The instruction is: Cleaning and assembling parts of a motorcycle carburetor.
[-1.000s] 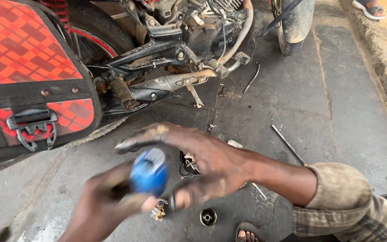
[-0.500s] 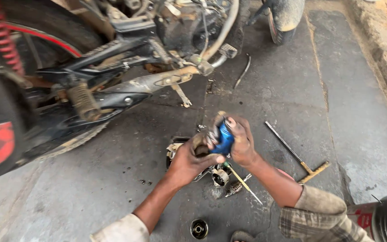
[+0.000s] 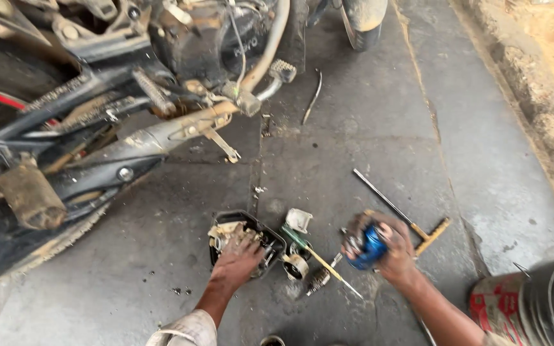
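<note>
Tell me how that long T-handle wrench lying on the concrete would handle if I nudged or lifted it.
The T-handle wrench looks like a straight metal rod, so probably stiff and fairly heavy for its thinness. Its crossbar lies flat on the concrete floor, so a nudge would likely make it slide or pivot, not roll. It looks grimy, maybe slippery.

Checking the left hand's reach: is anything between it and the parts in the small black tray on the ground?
Nothing visible. The left hand already rests on the parts in the black tray. The right hand, off to the side, grips a blue part.

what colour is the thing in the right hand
Blue, a small round part gripped in the right hand; head view.
</note>
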